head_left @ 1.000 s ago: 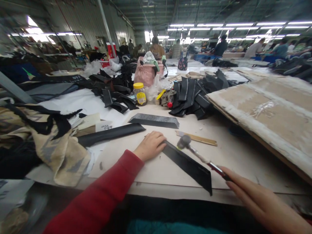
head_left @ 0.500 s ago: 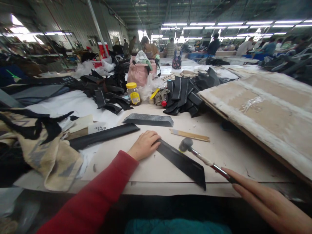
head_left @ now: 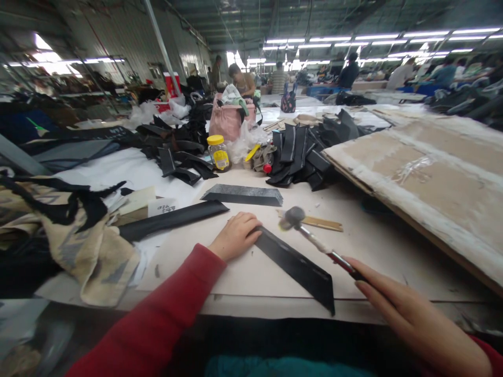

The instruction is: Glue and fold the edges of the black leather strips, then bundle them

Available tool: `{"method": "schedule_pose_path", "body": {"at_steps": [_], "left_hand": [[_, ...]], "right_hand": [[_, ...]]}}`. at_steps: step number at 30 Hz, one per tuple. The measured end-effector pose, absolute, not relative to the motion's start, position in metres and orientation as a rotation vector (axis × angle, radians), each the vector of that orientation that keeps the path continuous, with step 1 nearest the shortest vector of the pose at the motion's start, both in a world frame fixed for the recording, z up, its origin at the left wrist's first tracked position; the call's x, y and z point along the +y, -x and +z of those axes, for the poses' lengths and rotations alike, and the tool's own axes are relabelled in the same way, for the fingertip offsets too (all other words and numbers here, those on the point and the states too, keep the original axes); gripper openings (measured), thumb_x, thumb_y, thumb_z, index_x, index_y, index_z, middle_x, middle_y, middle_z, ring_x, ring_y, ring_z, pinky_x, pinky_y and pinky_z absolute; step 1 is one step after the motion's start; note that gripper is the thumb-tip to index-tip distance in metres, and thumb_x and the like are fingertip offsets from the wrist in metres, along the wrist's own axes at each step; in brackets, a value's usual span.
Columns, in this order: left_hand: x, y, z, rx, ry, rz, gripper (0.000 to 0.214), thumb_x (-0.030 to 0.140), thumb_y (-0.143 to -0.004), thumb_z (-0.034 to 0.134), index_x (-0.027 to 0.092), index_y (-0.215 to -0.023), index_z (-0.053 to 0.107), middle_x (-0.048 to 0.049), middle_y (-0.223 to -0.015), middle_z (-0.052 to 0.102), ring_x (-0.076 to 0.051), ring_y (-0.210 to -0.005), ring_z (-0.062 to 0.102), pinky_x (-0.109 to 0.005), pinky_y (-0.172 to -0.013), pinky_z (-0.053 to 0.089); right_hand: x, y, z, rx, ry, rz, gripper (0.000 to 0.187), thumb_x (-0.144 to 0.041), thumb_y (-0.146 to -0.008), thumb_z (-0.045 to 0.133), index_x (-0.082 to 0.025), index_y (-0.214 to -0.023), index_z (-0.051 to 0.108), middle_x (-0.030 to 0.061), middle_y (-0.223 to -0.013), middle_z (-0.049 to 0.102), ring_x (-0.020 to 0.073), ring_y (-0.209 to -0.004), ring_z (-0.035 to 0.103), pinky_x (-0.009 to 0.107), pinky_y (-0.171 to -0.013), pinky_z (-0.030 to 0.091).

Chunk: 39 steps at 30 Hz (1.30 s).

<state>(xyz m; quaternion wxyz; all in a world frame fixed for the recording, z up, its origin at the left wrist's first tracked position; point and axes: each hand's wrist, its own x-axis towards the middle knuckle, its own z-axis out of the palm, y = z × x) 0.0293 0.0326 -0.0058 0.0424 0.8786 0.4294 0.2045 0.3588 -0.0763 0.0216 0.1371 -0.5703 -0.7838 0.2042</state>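
My left hand [head_left: 236, 234], in a red sleeve, lies flat with its fingers on the upper end of a long black strip [head_left: 298, 266] that runs diagonally across the pale table [head_left: 251, 275]. My right hand [head_left: 408, 314] grips the red handle of a small hammer [head_left: 310, 238]. The hammer's grey head is raised just above the strip, beside a wooden ruler [head_left: 320, 223].
Other black strips [head_left: 173, 219] and a grey piece [head_left: 243, 195] lie behind my left hand. Piles of black pieces [head_left: 302, 154], a yellow-lidded jar [head_left: 218, 152] and a pink bag [head_left: 228, 119] stand further back. A large glue-stained board [head_left: 428, 178] leans at right. Patterned fabric [head_left: 70, 235] heaps at left. People work far behind.
The hammer head dropped toward the strip half a second ago and has now lifted again, up and slightly left. My left hand stays on the strip.
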Motion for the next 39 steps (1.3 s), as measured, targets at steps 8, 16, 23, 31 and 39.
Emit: {"method": "schedule_pose_path", "body": {"at_steps": [8, 16, 23, 31, 39], "left_hand": [[0.033, -0.028, -0.005, 1.333, -2.664, 0.632, 0.013, 0.029, -0.084, 0.053, 0.017, -0.086, 0.058, -0.0051, -0.092, 0.055, -0.019, -0.088, 0.048, -0.033, -0.08, 0.04], [0.033, -0.027, -0.004, 1.339, -2.637, 0.684, 0.011, 0.016, -0.085, 0.047, 0.016, -0.084, 0.058, -0.0052, -0.089, 0.056, -0.018, -0.086, 0.049, -0.031, -0.08, 0.04], [0.042, -0.013, -0.005, 1.575, -2.465, 0.901, 0.022, 0.021, -0.085, 0.047, 0.017, -0.105, 0.055, -0.0065, -0.106, 0.057, -0.02, -0.101, 0.05, -0.035, -0.089, 0.039], [0.046, -0.006, -0.009, 1.601, -2.316, 0.743, 0.042, 0.021, -0.078, 0.056, 0.018, -0.119, 0.049, -0.006, -0.103, 0.059, -0.022, -0.099, 0.052, -0.037, -0.089, 0.04], [0.046, -0.01, -0.008, 1.549, -2.284, 0.764, 0.032, 0.017, -0.079, 0.051, 0.016, -0.111, 0.054, -0.0067, -0.099, 0.057, -0.02, -0.094, 0.052, -0.035, -0.087, 0.042]], "right_hand": [[-0.049, -0.338, 0.035, -2.33, 1.564, 0.584, 0.049, -0.044, -0.089, 0.034, -0.028, -0.135, 0.038, -0.002, -0.134, 0.045, 0.0199, -0.121, 0.043, 0.035, -0.101, 0.037], [-0.034, -0.317, 0.033, -2.432, 1.53, 0.723, 0.047, -0.043, -0.09, 0.031, -0.025, -0.131, 0.044, -0.0011, -0.128, 0.051, 0.0193, -0.116, 0.049, 0.032, -0.098, 0.04], [-0.007, -0.362, 0.033, -2.171, 1.755, 0.241, 0.051, -0.047, -0.088, 0.033, -0.024, -0.132, 0.044, 0.0037, -0.124, 0.056, 0.0239, -0.112, 0.053, 0.037, -0.094, 0.045], [0.016, -0.426, -0.015, -2.078, 2.041, -0.298, 0.05, -0.037, -0.089, 0.026, -0.013, -0.126, 0.049, 0.0158, -0.103, 0.063, 0.0291, -0.092, 0.062, 0.042, -0.08, 0.05], [-0.01, -0.362, 0.016, -2.244, 1.638, -0.02, 0.047, -0.044, -0.088, 0.031, -0.018, -0.12, 0.054, 0.0128, -0.112, 0.06, 0.0268, -0.101, 0.057, 0.041, -0.088, 0.046]]}}
